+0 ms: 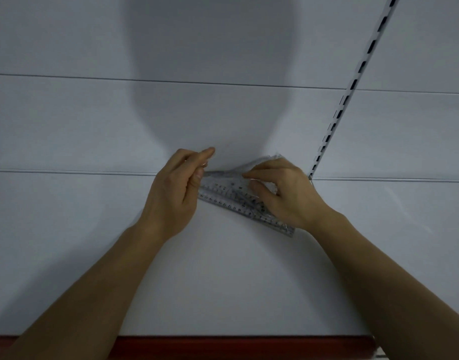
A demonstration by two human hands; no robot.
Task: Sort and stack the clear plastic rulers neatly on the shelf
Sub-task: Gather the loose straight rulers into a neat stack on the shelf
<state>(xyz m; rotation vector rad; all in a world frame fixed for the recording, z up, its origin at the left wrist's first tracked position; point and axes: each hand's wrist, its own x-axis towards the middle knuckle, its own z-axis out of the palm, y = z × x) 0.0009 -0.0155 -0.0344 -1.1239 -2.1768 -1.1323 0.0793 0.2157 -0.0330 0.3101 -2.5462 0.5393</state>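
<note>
A small bunch of clear plastic rulers (pixel 228 193) with black markings lies slanted on the white shelf (pixel 223 281), near its back wall. My left hand (pixel 176 188) pinches the bunch's left end between thumb and curled fingers, with the index finger pointing up. My right hand (pixel 283 190) holds the right part, fingers curled over the rulers and over a crumpled clear wrapper (pixel 264 162) behind them. The rulers' lower right end (pixel 288 229) sticks out under my right wrist.
A slotted white upright (pixel 353 84) runs up the back panel at the right. The shelf's front edge is a red strip (pixel 236 346). The back wall (pixel 93 120) is plain white panels.
</note>
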